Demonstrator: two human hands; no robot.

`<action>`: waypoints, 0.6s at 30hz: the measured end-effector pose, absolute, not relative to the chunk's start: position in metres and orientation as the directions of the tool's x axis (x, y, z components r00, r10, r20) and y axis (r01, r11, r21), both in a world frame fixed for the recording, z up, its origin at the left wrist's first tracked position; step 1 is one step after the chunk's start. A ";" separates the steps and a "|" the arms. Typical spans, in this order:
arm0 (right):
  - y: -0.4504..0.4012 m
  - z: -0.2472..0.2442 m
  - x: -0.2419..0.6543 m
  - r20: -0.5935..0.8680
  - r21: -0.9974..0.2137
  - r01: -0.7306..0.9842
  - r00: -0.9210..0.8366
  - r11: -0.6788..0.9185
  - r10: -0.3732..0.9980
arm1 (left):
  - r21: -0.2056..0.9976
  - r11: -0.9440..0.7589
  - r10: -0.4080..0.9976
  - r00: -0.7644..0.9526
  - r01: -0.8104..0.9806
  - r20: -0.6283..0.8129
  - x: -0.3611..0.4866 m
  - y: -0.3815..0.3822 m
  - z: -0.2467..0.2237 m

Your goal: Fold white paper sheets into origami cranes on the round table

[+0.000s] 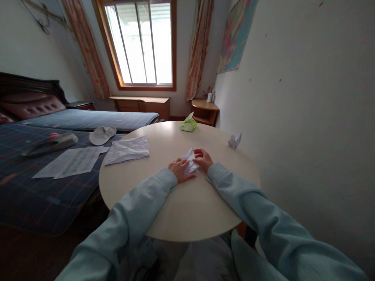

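— Pressing down on that folded white paper (190, 160), are both hands at it?

— Yes. The left hand (181, 171) lies flat with its fingers spread and extended onto the paper's near-left part. The right hand (202, 158) sits at the far-right side with fingers curled down onto the sheet; whether it pinches an edge or only presses, I cannot tell.

— Where does the paper lie?

— On the round table (187, 210), between the two hands, a little right of the tabletop's middle. Its long axis seems to run from the near left up to a point at the far side, slanted across the gap between the hands. Both touch it, so neither is clearly nearer.

— Any room around it?

— Bare tabletop toward the person and to the right, up to the rim. A creased sheet (127, 150) lies well apart on the left, a green tissue pack (188, 124) at the far edge, and a small folded paper figure (234, 141) near the right rim by the wall.
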State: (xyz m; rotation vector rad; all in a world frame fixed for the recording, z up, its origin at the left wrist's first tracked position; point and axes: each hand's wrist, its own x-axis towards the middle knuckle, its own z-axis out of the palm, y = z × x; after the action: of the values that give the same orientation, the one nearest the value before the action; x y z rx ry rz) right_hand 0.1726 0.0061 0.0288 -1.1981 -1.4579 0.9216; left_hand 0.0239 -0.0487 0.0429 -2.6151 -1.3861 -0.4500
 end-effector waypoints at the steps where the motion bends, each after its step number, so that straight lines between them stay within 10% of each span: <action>1: 0.006 0.030 0.172 0.244 -0.949 0.202 -0.009 0.241 0.970 | 0.018 -0.547 0.796 0.513 0.837 0.322 0.025 -0.050 0.044; 10: 0.008 0.033 0.175 0.268 -0.963 0.033 -0.008 0.268 0.963 | 0.182 -0.279 0.938 0.227 0.943 0.262 0.018 -0.043 0.048; 14: 0.011 0.033 0.177 0.193 -0.980 0.052 0.021 0.192 0.981 | 0.494 -0.168 0.939 -0.014 0.853 0.343 0.009 -0.028 0.048; 18: 0.012 0.031 0.176 0.169 -0.984 0.045 -0.086 0.173 0.982 | 0.910 -0.179 0.943 -0.198 0.373 0.267 0.006 -0.011 0.038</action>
State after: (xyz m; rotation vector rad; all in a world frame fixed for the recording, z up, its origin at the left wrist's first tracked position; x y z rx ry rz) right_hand 0.1762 0.0120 0.0308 -1.0781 -1.3838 1.1142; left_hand 0.0062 -0.0113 0.0385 -2.1940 -2.2261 -1.9844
